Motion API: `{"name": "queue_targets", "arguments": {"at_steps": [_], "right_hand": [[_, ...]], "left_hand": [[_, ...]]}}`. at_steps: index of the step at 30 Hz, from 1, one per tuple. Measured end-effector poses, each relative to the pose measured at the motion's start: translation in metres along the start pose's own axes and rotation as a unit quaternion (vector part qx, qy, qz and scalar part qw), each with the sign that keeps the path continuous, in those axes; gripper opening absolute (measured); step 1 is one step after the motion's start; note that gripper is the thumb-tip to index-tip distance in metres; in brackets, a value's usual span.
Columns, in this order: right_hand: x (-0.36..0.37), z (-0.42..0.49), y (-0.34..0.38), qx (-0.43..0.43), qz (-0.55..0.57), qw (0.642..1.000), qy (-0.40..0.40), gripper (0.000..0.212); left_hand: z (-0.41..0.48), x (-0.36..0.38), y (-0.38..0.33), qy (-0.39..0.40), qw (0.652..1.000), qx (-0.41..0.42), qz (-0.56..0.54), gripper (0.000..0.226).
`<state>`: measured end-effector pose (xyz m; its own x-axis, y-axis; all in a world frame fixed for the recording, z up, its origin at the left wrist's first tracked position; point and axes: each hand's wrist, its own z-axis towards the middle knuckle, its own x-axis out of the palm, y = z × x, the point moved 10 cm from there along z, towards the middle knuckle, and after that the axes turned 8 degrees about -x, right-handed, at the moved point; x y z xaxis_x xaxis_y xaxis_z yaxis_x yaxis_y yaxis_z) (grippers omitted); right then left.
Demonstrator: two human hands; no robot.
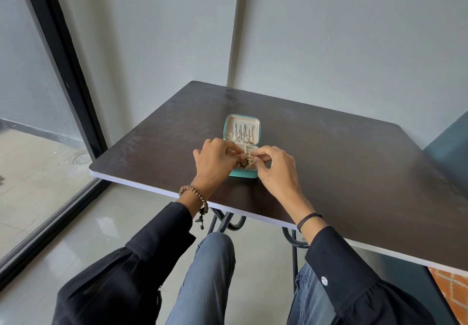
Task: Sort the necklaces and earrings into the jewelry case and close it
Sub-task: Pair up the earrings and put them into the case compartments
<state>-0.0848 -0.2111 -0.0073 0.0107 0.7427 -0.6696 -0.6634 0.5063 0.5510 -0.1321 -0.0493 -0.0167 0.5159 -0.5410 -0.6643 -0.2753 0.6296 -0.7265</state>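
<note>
A small turquoise jewelry case [243, 174] lies open on the dark table, its cream lid [255, 125] flat at the far side with several thin chains hanging inside it. Over the near half of the case, my left hand [215, 161] and my right hand [274, 166] both pinch a beaded piece of jewelry [247, 162] with dark and pale beads. The hands cover most of the lower compartments.
The dark brown table [342, 172] has a pale front edge near my knees. A grey wall stands close behind it and a glass door with a black frame [63, 76] is at the left. A beaded bracelet [195, 195] is on my left wrist.
</note>
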Motion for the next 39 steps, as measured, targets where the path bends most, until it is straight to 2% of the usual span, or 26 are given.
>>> {"name": "queue_targets", "arguments": {"at_steps": [3, 7, 15, 18, 23, 28, 32, 36, 39], "right_hand": [[0.0, -0.001, 0.0, -0.002, 0.004, 1.0, -0.003, 0.019], [0.005, -0.002, -0.002, 0.001, 0.004, 1.0, 0.01, 0.02], [0.017, -0.004, 0.007, -0.04, -0.054, 0.996, 0.059, 0.026], [0.017, -0.004, 0.006, -0.034, -0.042, 0.998, 0.046, 0.023], [0.009, -0.003, -0.005, 0.004, -0.008, 1.0, 0.0, 0.016], [0.006, -0.005, -0.022, 0.084, 0.051, 0.995, -0.004, 0.026], [0.009, -0.01, -0.029, 0.133, 0.11, 0.985, 0.005, 0.028], [0.013, -0.01, -0.029, 0.15, 0.134, 0.98, 0.009, 0.027], [0.007, -0.013, -0.034, 0.161, 0.139, 0.977, 0.004, 0.027]], "left_hand": [[-0.003, 0.001, 0.001, -0.008, 0.999, 0.009, 0.042, 0.027], [-0.005, -0.002, 0.0, -0.016, 0.998, 0.013, 0.061, 0.026], [0.002, -0.008, 0.013, -0.016, 1.0, 0.011, 0.012, 0.02], [0.002, -0.008, 0.02, -0.008, 1.0, 0.01, -0.027, 0.02], [-0.002, -0.009, 0.024, 0.034, 0.997, -0.018, -0.072, 0.046], [-0.004, 0.018, 0.031, 0.174, 0.973, -0.044, -0.146, 0.077], [0.002, 0.028, 0.035, 0.177, 0.983, -0.015, -0.047, 0.101], [0.002, 0.023, 0.024, 0.164, 0.982, 0.021, -0.09, 0.081], [-0.001, 0.027, 0.014, 0.163, 0.979, 0.041, -0.111, 0.082]]}}
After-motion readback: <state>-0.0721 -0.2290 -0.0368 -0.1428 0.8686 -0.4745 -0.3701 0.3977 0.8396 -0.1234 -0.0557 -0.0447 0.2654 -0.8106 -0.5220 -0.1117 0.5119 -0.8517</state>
